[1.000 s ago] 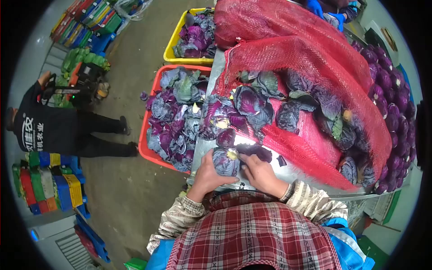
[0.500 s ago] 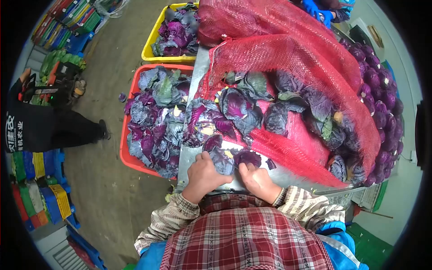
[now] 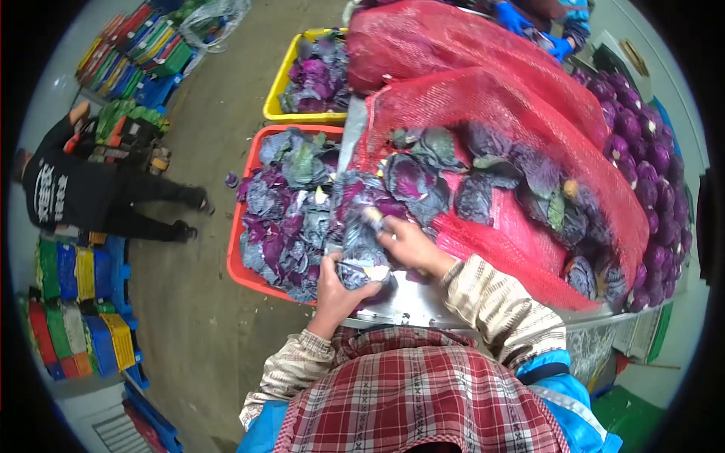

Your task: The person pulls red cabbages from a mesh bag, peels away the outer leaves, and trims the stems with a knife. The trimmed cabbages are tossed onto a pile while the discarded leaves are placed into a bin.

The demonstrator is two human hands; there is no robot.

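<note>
My left hand (image 3: pixel 339 292) is wrapped round a red cabbage (image 3: pixel 355 275) at the near edge of the metal table; its pale cut end faces right. Just above and to the right, my right hand (image 3: pixel 410 244) is closed, thumb and fingers together. A pale, motion-blurred piece (image 3: pixel 371 217) shows at its fingertips, too smeared to name. Loose purple and grey-green outer leaves lie under and beyond both hands. A red mesh sack (image 3: pixel 483 90) lies open on the table, with several untrimmed cabbages (image 3: pixel 473 198) spilling from its mouth.
To the left stand a red-orange crate (image 3: pixel 236 257) and a yellow crate (image 3: pixel 273 97), both heaped with leaves. Trimmed purple cabbages (image 3: pixel 655 189) are piled at right. Blue-gloved hands (image 3: pixel 560 48) work across the table. A person in black (image 3: pixel 75 189) walks at left near stacked crates.
My right hand has moved up, away from the table edge, with the blurred piece at its fingers. My left hand now holds the cabbage tilted, cut end showing. The person in black has stepped.
</note>
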